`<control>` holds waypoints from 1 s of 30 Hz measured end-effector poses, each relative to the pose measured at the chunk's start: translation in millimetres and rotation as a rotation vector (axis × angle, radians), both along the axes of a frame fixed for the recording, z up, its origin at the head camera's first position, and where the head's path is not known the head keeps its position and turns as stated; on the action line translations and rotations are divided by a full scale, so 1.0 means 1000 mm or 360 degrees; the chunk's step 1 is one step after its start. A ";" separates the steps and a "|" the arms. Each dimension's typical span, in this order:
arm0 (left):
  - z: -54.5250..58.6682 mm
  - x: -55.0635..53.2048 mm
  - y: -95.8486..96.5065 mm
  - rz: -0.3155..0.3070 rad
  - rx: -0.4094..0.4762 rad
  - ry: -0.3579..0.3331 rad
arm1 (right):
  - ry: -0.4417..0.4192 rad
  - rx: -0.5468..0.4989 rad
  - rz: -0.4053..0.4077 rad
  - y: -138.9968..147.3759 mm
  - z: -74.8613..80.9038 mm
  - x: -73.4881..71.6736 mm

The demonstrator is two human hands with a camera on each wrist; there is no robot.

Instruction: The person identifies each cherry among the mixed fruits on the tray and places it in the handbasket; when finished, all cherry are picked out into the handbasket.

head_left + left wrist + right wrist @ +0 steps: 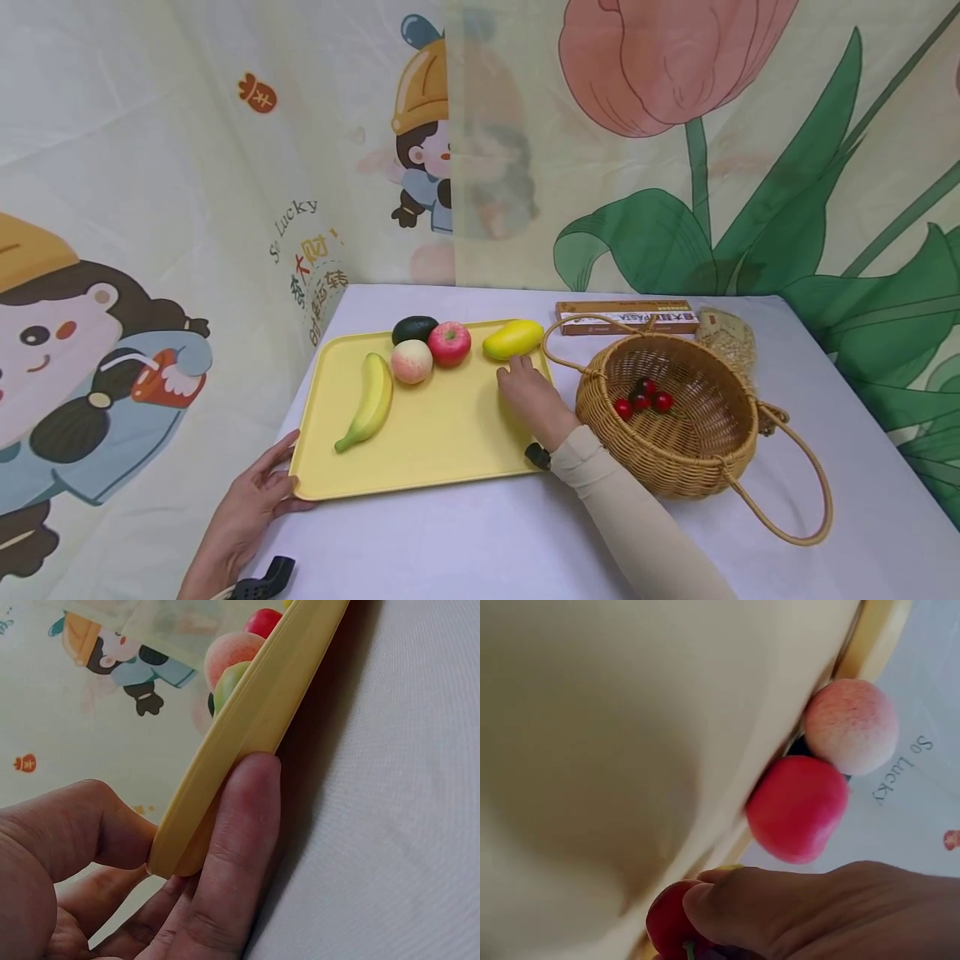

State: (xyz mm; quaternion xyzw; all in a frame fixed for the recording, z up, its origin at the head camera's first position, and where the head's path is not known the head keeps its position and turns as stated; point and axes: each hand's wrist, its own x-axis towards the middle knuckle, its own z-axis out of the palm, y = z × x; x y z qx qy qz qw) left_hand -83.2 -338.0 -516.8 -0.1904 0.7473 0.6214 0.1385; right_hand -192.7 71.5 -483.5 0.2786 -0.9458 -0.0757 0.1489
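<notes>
My left hand (253, 504) grips the lower left corner of a yellow tray (450, 425), with fingers on both sides of its rim in the left wrist view. Over the tray's right side, my right hand (534, 402) pinches a red cherry (667, 922) with a green stem; the head view hides this cherry. Just beyond that hand lies a yellow mango (513, 339). A red apple (450, 344), a pinkish peach (412, 362) and a dark green oval fruit (413, 327) sit together at the tray's back. A banana (369, 404) lies on its left part.
To the right of the tray stands a wicker basket (637, 450) with several cherries (641, 402) inside; its handles spread outward. Behind it are a pasta box (626, 317) and a bag of grains (727, 337). Printed curtains (495, 167) hang behind the white table (420, 550).
</notes>
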 end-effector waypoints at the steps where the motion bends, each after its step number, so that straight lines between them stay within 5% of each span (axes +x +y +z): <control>1: 0.000 0.000 0.000 -0.0001 0.0001 0.0001 | -0.0019 -0.0002 0.0016 -0.001 0.002 0.001; 8: -0.001 0.000 0.000 -0.0009 0.0008 0.0008 | -0.0095 -0.0005 0.0152 -0.009 0.025 0.015; 20: 0.002 0.000 0.000 -0.0015 0.0005 -0.0006 | 0.0004 0.0152 0.0404 -0.020 0.070 0.044; 30: 0.002 0.000 -0.001 -0.0022 -0.0014 -0.0007 | 0.0051 0.0403 0.0493 -0.013 0.081 0.062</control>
